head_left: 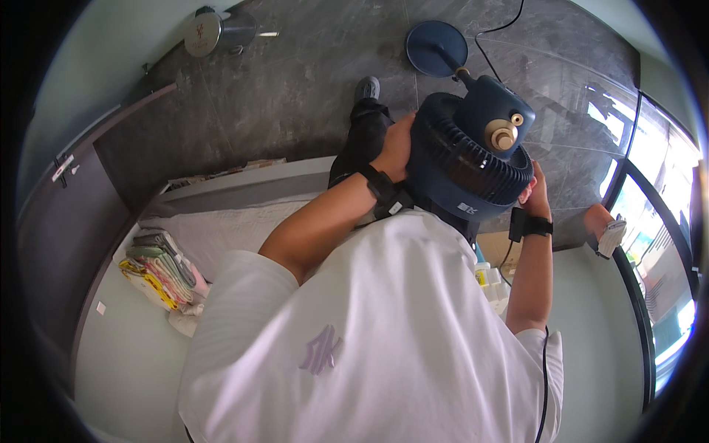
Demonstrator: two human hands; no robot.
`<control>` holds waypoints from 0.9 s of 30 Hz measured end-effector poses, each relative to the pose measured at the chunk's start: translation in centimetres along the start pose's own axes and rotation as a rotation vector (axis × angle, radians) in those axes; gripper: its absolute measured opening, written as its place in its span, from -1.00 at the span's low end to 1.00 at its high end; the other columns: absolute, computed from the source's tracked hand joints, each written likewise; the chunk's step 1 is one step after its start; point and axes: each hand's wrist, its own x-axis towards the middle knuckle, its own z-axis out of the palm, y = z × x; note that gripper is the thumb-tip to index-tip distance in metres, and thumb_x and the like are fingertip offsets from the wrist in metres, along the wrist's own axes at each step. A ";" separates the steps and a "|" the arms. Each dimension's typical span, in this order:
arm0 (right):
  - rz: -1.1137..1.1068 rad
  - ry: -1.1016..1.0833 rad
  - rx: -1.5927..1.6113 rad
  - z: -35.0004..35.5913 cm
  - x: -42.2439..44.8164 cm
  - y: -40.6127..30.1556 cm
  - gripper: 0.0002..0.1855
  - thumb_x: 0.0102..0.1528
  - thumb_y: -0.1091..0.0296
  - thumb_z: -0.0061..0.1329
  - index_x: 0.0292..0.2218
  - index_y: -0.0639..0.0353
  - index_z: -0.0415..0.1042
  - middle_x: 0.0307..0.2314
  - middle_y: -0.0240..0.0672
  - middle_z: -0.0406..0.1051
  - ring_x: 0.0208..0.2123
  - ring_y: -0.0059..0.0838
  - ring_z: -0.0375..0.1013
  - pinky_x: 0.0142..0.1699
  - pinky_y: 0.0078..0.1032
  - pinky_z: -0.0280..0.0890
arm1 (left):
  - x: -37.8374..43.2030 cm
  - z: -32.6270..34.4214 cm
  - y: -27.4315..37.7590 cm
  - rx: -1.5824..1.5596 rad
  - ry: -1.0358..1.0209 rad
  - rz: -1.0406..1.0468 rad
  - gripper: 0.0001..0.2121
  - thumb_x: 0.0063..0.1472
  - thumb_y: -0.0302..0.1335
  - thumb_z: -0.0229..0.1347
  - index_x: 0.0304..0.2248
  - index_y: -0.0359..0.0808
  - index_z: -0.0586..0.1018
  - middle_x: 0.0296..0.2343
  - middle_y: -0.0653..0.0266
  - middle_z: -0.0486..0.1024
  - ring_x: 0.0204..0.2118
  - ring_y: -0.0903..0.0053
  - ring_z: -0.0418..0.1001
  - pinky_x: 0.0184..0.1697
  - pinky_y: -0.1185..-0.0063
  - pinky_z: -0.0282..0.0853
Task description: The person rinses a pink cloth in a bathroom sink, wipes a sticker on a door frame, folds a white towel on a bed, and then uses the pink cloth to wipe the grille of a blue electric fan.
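A dark blue pedestal fan is before me, its round head [462,160] tilted close to my chest and its motor housing with brass-coloured knobs facing up. From the housing a short pole runs to a round blue base [437,49] on the floor. My left hand [397,145] presses against the left side of the fan's rim, its fingertips hidden behind the fan. My right hand [536,191] is at the right side of the rim, with something pinkish-red by its fingers that I cannot make out. Both wrists wear black straps.
A bed [232,224] lies at the left, with folded cloths [160,268] stacked on it. A lidded bin [204,35] stands by the far wall. A black cable [484,53] crosses the floor behind the fan. A cardboard box [501,246] is near my right arm, and windows line the right.
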 end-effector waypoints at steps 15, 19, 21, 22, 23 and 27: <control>-0.238 -0.005 -0.677 -3.0 -4.2 3.2 -0.66 0.35 0.34 -0.25 -0.03 0.34 0.47 -0.30 -0.38 0.52 -0.29 -0.72 0.46 -0.15 -0.72 0.35 | -8.9 -1.9 -7.7 -0.015 0.162 0.029 -0.44 0.44 -0.03 -0.21 0.18 -0.30 0.38 0.07 0.12 0.47 0.11 0.33 0.44 0.26 0.37 0.26; -0.658 0.365 -0.393 1.6 -6.3 5.7 -0.77 0.24 0.37 -0.09 -0.17 0.34 0.47 -0.34 -0.36 0.52 -0.40 -0.68 0.45 -0.28 -0.71 0.35 | -7.8 -3.0 -6.2 0.184 0.076 0.220 -0.41 0.43 0.05 -0.20 0.16 -0.27 0.40 0.05 0.18 0.48 0.10 0.35 0.44 0.27 0.38 0.24; -0.730 0.491 -0.442 2.9 -7.9 6.6 -0.76 0.20 0.43 -0.04 -0.12 0.35 0.44 -0.28 -0.32 0.53 -0.35 -0.63 0.47 -0.20 -0.69 0.37 | -7.9 -2.7 -5.2 0.224 0.055 0.186 -0.41 0.43 0.06 -0.20 0.15 -0.27 0.40 0.05 0.20 0.49 0.10 0.37 0.44 0.26 0.39 0.25; -0.802 0.546 -0.407 3.9 -9.3 6.7 -0.72 0.16 0.47 0.01 -0.09 0.34 0.43 -0.27 -0.30 0.53 -0.31 -0.59 0.48 -0.17 -0.64 0.39 | -8.0 -2.5 -5.0 0.247 0.035 0.176 -0.42 0.43 0.06 -0.19 0.13 -0.27 0.41 0.04 0.22 0.49 0.10 0.38 0.45 0.25 0.40 0.26; -0.872 0.600 -0.370 5.2 -10.8 6.5 -0.67 0.13 0.51 0.05 -0.06 0.32 0.41 -0.26 -0.28 0.52 -0.28 -0.56 0.49 -0.13 -0.60 0.40 | -8.2 -2.0 -4.9 0.246 0.038 0.165 -0.42 0.43 0.06 -0.19 0.13 -0.27 0.41 0.04 0.22 0.49 0.10 0.38 0.45 0.25 0.40 0.26; -1.136 0.583 -0.920 11.1 -17.1 5.8 -0.65 0.02 0.59 0.12 -0.11 0.32 0.45 -0.25 -0.17 0.52 -0.28 -0.49 0.50 -0.14 -0.53 0.41 | -9.1 -2.3 -5.2 0.347 0.006 0.178 -0.40 0.41 0.04 -0.11 0.20 -0.27 0.28 0.09 0.21 0.42 0.13 0.43 0.41 0.24 0.44 0.28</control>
